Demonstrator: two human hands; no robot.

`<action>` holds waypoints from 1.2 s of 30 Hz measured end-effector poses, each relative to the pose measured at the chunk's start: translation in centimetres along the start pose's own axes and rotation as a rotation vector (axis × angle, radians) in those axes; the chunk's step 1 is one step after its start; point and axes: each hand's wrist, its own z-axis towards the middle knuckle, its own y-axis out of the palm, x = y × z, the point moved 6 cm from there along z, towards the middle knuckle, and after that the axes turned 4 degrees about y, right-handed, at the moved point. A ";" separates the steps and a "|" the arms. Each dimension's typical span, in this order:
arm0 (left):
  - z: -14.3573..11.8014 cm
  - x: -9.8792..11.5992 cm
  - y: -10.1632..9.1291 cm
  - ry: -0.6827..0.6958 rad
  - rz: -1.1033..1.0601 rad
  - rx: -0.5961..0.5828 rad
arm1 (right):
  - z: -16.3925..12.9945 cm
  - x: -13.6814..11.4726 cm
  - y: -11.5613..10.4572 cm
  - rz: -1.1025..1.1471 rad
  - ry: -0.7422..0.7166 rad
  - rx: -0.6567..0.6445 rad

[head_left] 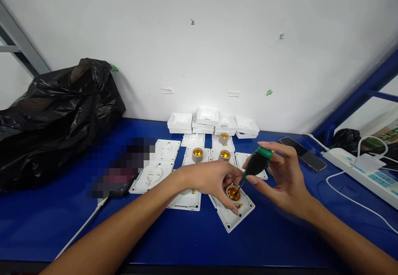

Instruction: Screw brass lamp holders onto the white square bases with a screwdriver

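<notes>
Two hands were on one job. My right hand (284,175) pinched the screwdriver (252,168) by its black-and-green handle between thumb and fingertips, the shaft slanting down and to the left so that the tip sat inside the brass cup of the lamp holder (233,205). My left hand (214,179) was closed lightly around that holder's socket, thumb and fingers pressing it steady on its white square base, which lay at an angle on the blue table (192,237), nearest to me.

Just beside it on the left lay another white base (186,200), partly hidden under my left wrist, with a small brass piece showing. Behind these stood three more holders (197,154) with their brass sockets already seated, and around them several flat white plates (152,175) with no socket that I could see. By the wall sat a cluster of shallow white covers (207,117), stacked loosely.

My reading was that the work stood somewhere near the middle: a few units looked assembled, one was under the screwdriver, and the bare plates and covers looked untouched.

Further out, a black plastic bag (59,113) slumped at the left, a phone (303,153) lay to the right, and beyond it a power strip (363,171) with its white cable.
</notes>
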 end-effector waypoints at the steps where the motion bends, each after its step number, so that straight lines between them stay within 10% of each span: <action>1: 0.0 0.0 0.0 -0.011 0.002 0.000 | 0.0 -0.1 0.1 0.002 0.010 -0.017; 7: 0.0 0.3 0.0 0.056 -0.007 -0.006 | 0.0 -0.3 -0.3 -0.023 -0.049 0.135; 14: -0.1 0.1 -0.1 -0.010 0.034 -0.001 | -0.4 -0.4 0.1 -0.046 -0.104 -0.021; 36: -0.3 0.2 0.0 -0.043 -0.035 -0.012 | -0.4 -1.3 0.1 -0.081 -0.234 0.060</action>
